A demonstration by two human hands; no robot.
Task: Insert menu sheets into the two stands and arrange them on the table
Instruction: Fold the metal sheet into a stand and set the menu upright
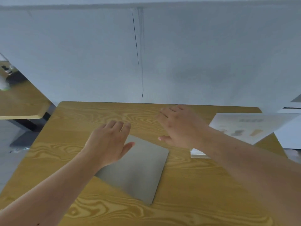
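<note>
A flat grey rectangular panel (pixel 140 170) lies tilted on the wooden table (pixel 101 116) in the middle. My left hand (pixel 109 141) hovers over its far left corner, fingers spread, holding nothing. My right hand (pixel 180 126) is stretched out beyond the panel's far right side, palm down and fingers apart, also with nothing in it. A white menu sheet (pixel 244 126) with printed pictures lies at the table's right edge. A small white object (pixel 197 153) peeks out from under my right forearm; I cannot tell what it is.
A pale wall (pixel 81 54) runs right behind the table's far edge. A second wooden table (pixel 21 101) with small items stands at the left, with a gap of grey floor (pixel 9 157) between. White furniture (pixel 290 131) stands at the right.
</note>
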